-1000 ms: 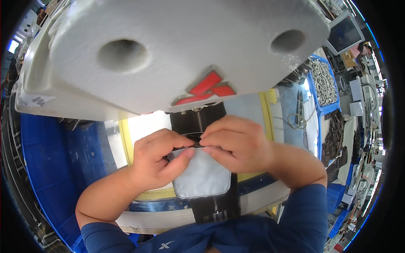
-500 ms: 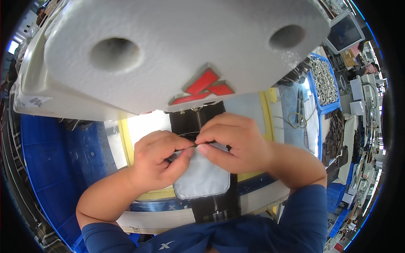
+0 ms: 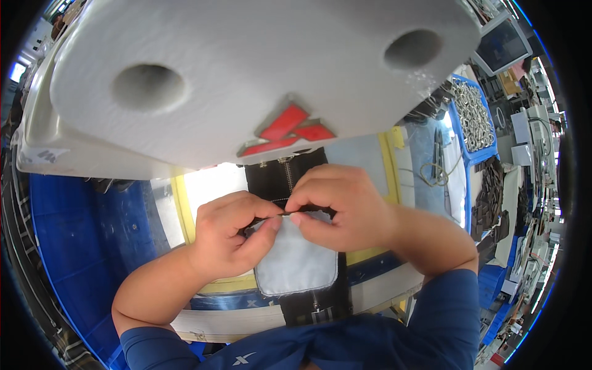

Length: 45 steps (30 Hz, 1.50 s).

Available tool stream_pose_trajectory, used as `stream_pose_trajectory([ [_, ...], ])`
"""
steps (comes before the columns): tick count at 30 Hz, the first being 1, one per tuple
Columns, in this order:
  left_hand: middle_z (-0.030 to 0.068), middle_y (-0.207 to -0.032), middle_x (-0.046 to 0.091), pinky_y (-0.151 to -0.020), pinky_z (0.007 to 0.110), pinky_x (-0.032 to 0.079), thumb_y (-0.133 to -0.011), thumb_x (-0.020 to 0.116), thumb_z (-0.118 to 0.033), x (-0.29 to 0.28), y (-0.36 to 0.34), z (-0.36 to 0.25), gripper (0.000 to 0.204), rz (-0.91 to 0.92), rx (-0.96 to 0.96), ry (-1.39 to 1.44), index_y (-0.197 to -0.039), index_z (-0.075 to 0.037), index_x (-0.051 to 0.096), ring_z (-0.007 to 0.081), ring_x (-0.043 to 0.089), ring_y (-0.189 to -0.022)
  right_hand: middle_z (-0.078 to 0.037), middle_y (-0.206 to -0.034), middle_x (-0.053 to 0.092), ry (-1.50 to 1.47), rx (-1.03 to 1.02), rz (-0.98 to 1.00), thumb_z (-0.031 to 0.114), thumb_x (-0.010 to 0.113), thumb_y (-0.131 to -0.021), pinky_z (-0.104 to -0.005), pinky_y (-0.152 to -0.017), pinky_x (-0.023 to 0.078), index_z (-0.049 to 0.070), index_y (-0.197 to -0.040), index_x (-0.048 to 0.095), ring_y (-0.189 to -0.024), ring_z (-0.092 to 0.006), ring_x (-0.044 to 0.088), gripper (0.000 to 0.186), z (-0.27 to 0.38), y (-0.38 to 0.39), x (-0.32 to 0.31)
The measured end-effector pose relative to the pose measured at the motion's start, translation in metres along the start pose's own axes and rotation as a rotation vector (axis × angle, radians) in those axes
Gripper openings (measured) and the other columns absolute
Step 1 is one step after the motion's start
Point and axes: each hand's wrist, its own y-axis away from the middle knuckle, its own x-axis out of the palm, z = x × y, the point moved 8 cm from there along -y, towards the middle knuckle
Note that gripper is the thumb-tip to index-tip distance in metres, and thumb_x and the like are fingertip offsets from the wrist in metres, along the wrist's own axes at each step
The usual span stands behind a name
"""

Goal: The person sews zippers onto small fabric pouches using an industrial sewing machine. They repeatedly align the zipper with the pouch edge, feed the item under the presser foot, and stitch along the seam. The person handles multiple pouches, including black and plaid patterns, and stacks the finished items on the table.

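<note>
- Left hand (image 3: 229, 237): clenched, thumb and forefinger pinching the top edge of a grey fabric pouch (image 3: 296, 265).
- Right hand (image 3: 336, 206): fingertips pinching the same edge, touching the left hand's.
- Pouch lies over a black zippered strip (image 3: 280, 179) on the tabletop (image 3: 209, 185), just before the person's chest.
- Blue tray (image 3: 472, 117) of metal rings sits well apart, at right.

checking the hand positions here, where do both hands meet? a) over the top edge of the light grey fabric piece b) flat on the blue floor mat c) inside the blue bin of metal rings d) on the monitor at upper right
a: the left hand and right hand pinch together at the top edge of the light grey fabric piece, well apart from the blue bin of metal rings.
</note>
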Motion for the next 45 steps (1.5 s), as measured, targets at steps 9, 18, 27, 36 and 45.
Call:
stream_pose_trajectory([
  [9, 0.0123, -0.081, 0.074, -0.056, 0.032, 0.050, -0.086, 0.079, 0.002, 0.001, 0.002, 0.001, 0.010, -0.034, -0.047, -0.071, -0.095, -0.001, 0.076, 0.0222, 0.066, -0.062, -0.009, -0.081, 0.066, 0.016, 0.006, 0.015, 0.007, 0.075, -0.086, -0.0434, -0.067, 0.053, 0.004, -0.088, 0.069, -0.075, -0.0322, 0.066, 0.007, -0.003, -0.002, 0.002],
  [18, 0.0130, -0.089, 0.075, -0.064, 0.030, 0.049, -0.096, 0.080, -0.011, -0.015, -0.006, 0.044, 0.016, -0.022, -0.626, -0.156, -0.103, 0.003, 0.077, 0.0167, 0.062, -0.069, -0.016, -0.093, 0.067, 0.479, -0.012, 0.019, 0.015, 0.066, -0.097, -0.0487, -0.082, 0.055, 0.003, -0.098, 0.067, -0.086, -0.0385, 0.067, 0.011, -0.016, -0.014, 0.000],
  [27, 0.0137, -0.106, 0.076, -0.089, 0.046, 0.055, -0.095, 0.071, -0.014, -0.015, -0.030, 0.074, 0.020, 0.125, -0.222, -0.715, -0.112, -0.005, 0.078, 0.0347, 0.072, -0.103, -0.024, -0.087, 0.072, 0.471, 0.129, -0.047, 0.023, 0.064, -0.099, -0.0557, -0.083, 0.056, -0.002, -0.092, 0.070, -0.089, -0.0454, 0.072, 0.026, -0.054, -0.039, -0.022],
  [36, 0.0141, -0.103, 0.079, -0.085, 0.042, 0.058, -0.088, 0.078, -0.006, -0.016, -0.035, 0.069, 0.025, 0.175, -0.282, -0.736, -0.113, -0.004, 0.079, 0.0319, 0.074, -0.095, -0.025, -0.083, 0.073, 0.398, 0.225, 0.063, 0.022, 0.067, -0.096, -0.0543, -0.081, 0.058, -0.003, -0.087, 0.073, -0.087, -0.0467, 0.073, 0.027, -0.067, -0.045, -0.025],
  [45, 0.0166, -0.107, 0.077, -0.090, 0.044, 0.056, -0.095, 0.071, -0.011, -0.023, -0.026, 0.109, 0.021, 0.311, -0.257, -0.660, -0.113, -0.003, 0.078, 0.0325, 0.073, -0.100, -0.024, -0.084, 0.075, 0.422, 0.376, 0.140, 0.019, 0.069, -0.087, -0.0531, -0.077, 0.060, -0.003, -0.085, 0.077, -0.085, -0.0458, 0.074, 0.023, -0.074, -0.054, -0.027],
])
